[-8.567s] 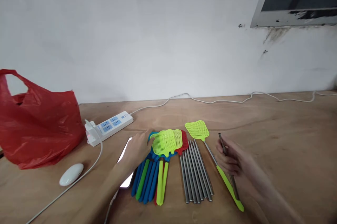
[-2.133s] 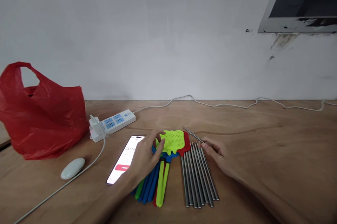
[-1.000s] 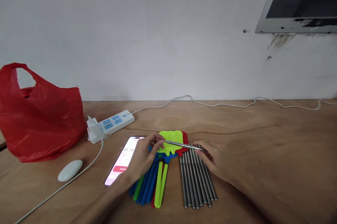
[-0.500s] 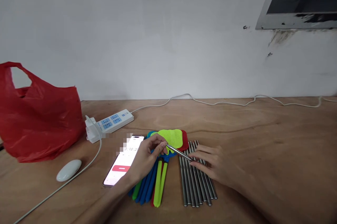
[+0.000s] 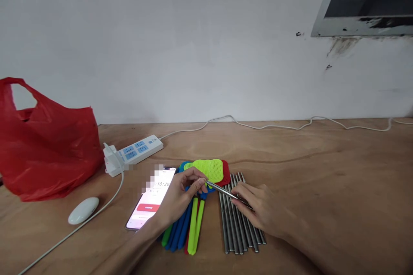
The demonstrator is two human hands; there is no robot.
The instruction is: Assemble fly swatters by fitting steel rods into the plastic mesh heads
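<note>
My left hand (image 5: 187,189) pinches one end of a shiny metal rod (image 5: 222,190) between thumb and fingertips. Ring-like steps show on the rod close to that thumb. Further along, the fingers of my right hand (image 5: 253,204) close round the rod's lower right part, which slants down across the pile. Underneath lies a row of several similar metal rods (image 5: 237,227), side by side. Fly swatter heads in yellow-green mesh (image 5: 209,169), red (image 5: 226,174) and blue are stacked behind my left hand. Yellow-green handles (image 5: 195,232) and blue handles (image 5: 180,234) lie below it, partly covered by my wrist.
A lit phone (image 5: 151,202) lies left of my left forearm. Beyond it are a white power strip (image 5: 142,150) with a plug and cable, a white oval object (image 5: 84,210), and a red plastic bag (image 5: 48,150). A thin cord (image 5: 267,126) runs along the wall.
My right hand's fingers have slid along the rod and closed further round it; more of the rod now passes into that hand. My left hand keeps its pinch, shifted slightly right.
</note>
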